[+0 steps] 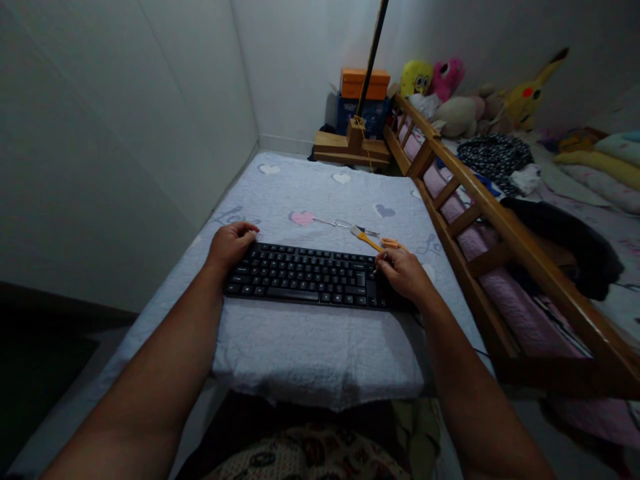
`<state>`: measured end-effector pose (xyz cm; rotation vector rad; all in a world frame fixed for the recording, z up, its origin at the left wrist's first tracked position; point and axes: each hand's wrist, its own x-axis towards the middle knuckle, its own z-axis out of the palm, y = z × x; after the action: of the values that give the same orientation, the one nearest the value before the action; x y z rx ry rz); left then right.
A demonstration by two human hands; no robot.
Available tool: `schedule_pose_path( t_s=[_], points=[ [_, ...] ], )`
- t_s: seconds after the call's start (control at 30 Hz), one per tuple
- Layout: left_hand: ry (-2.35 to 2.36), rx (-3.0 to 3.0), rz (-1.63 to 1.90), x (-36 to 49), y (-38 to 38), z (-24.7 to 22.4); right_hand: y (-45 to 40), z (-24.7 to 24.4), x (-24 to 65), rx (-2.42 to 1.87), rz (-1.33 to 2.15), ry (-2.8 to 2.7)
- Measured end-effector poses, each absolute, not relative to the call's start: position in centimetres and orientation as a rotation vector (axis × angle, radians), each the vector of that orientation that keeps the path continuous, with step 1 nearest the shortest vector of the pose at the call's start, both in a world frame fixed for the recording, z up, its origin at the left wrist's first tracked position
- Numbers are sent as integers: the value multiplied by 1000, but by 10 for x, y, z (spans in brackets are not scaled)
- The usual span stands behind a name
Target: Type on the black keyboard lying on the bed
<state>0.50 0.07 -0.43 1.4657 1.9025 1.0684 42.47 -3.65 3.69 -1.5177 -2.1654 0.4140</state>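
A black keyboard lies flat on the cloth-covered table in front of me. My left hand is closed around its far left corner, the thumb along the top edge. Over the number pad at the other end, my right hand is pinched; anything small between its fingertips is too dim to make out. Just beyond that hand lie a brush with a yellow-orange handle and pale bristles, and an orange object. Left of the brush is a thin metal tool, its kind unclear.
A light cloth with heart prints covers the table. A wooden bed rail runs along the right side, with bedding and plush toys beyond. At the back stand a wooden base with a dark pole and an orange box.
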Motion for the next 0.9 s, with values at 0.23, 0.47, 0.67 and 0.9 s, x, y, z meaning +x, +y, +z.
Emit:
schedule_pose_path(
  t_s=[0.23,0.47,0.67,0.9],
  points=[
    [1886,1476,1085,5,1,-5,-36,38,421,-1545,456,-2053],
    [1879,1469,1076,5,1,-4,-36,29,421,-1545,413,-1944],
    [1908,1508,1057,3,0,-7,-38,23,422,-1515,385,-1920],
    [1904,1507,1050,3,0,-5,-40,20,421,-1471,313,-1925]
  ],
)
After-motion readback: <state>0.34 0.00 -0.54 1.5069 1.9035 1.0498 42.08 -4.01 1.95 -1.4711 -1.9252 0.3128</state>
